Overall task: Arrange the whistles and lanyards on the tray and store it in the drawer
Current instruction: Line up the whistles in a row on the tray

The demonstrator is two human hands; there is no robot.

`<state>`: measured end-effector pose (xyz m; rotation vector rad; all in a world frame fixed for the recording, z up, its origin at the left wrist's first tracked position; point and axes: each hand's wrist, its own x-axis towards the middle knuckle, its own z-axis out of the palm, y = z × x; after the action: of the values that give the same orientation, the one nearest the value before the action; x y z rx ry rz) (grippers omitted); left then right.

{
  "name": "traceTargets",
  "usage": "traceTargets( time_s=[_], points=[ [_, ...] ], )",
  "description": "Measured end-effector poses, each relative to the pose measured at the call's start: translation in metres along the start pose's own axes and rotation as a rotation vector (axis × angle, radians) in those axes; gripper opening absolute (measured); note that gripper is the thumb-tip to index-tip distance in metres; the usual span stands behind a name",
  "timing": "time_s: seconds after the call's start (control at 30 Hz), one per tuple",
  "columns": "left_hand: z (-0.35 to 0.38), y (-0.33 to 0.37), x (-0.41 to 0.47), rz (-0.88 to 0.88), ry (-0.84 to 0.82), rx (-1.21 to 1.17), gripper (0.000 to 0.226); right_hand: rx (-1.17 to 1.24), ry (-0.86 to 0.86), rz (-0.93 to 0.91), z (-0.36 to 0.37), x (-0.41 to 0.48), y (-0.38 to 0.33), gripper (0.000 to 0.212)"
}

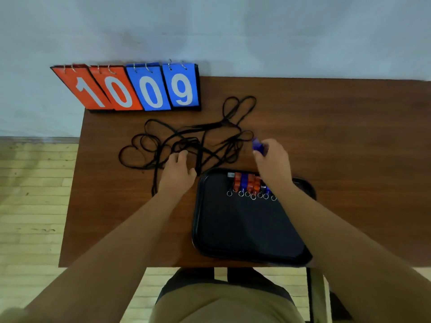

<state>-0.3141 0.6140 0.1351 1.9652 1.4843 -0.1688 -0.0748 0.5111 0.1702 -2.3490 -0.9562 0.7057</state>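
Observation:
A black tray (245, 229) lies on the brown table, near its front edge. Along the tray's far side stands a row of orange and blue whistles (247, 183) with small metal rings pointing toward me. My right hand (272, 162) is above the tray's far edge, shut on a blue whistle (257, 145). A tangle of black lanyards (186, 141) spreads over the table behind and left of the tray. My left hand (178, 171) rests on the near part of that tangle, fingers curled on the cords.
An orange and blue flip scoreboard (140, 88) reading 10 and 09 stands at the table's far left corner against a pale wall. The table's left edge (74, 183) drops to a wooden floor. The right half of the table is bare wood.

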Motion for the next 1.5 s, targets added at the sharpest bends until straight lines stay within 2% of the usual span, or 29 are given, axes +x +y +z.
traceTargets(
  time_s=[0.17,0.27,0.4,0.57,0.87,1.13,1.5],
  points=[
    [0.016,0.037,-0.026,0.183,0.144,0.019,0.038,0.035,0.062,0.173,-0.024,-0.036,0.050,0.022],
    [0.030,0.056,-0.039,0.226,0.104,-0.032,0.029,0.053,0.107,0.246,-0.035,-0.053,0.079,0.020],
    [0.050,0.064,-0.046,0.149,0.014,-0.122,0.031,0.043,0.118,0.325,-0.039,-0.067,0.112,0.023],
    [0.063,0.060,-0.048,-0.015,-0.070,-0.230,0.045,-0.020,0.037,0.431,-0.027,-0.072,0.134,0.026],
    [0.069,0.057,-0.048,0.020,-0.058,-0.271,0.047,0.031,-0.015,0.370,-0.007,-0.061,0.135,0.037],
    [0.071,0.054,-0.055,0.039,-0.060,-0.332,0.042,0.049,0.008,0.341,0.003,-0.058,0.124,0.037],
    [0.085,0.056,-0.068,0.027,-0.080,-0.336,0.043,-0.002,-0.056,0.284,-0.003,-0.050,0.126,0.032]
  ],
)
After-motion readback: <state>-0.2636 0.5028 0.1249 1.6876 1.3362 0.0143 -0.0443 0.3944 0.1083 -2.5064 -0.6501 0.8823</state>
